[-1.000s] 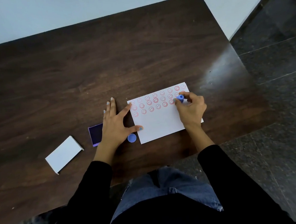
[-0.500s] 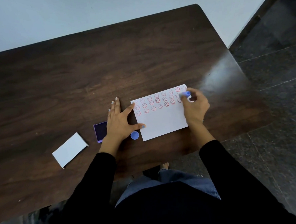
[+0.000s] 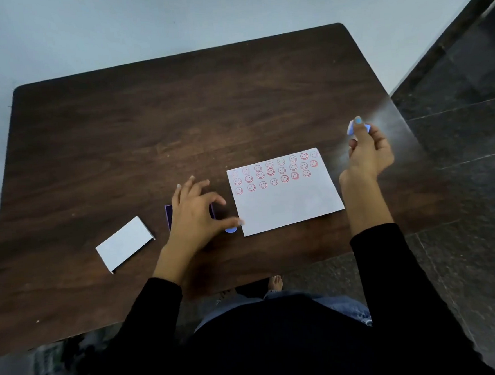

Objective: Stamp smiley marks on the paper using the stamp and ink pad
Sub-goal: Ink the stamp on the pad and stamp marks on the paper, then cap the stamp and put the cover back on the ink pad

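A white sheet of paper (image 3: 288,205) lies on the dark wooden table (image 3: 177,119), with three rows of red smiley marks across its top. My right hand (image 3: 367,152) is raised off the paper to its upper right, fingers pinched on the small blue stamp (image 3: 352,127). My left hand (image 3: 197,214) hovers left of the paper with fingers spread and curled, holding nothing. It covers most of the purple ink pad (image 3: 169,216). A small blue round cap (image 3: 231,229) peeks out under its thumb, by the paper's lower left corner.
A white cardboard lid (image 3: 124,244) lies on the table to the left of the ink pad. The table's near edge runs just above my lap. Dark tiled floor lies to the right, and a pale wall stands behind the table.
My right hand has lifted the stamp off the paper's top right corner and moved it up and to the right. My left hand has come off the paper's left edge and curled its fingers.
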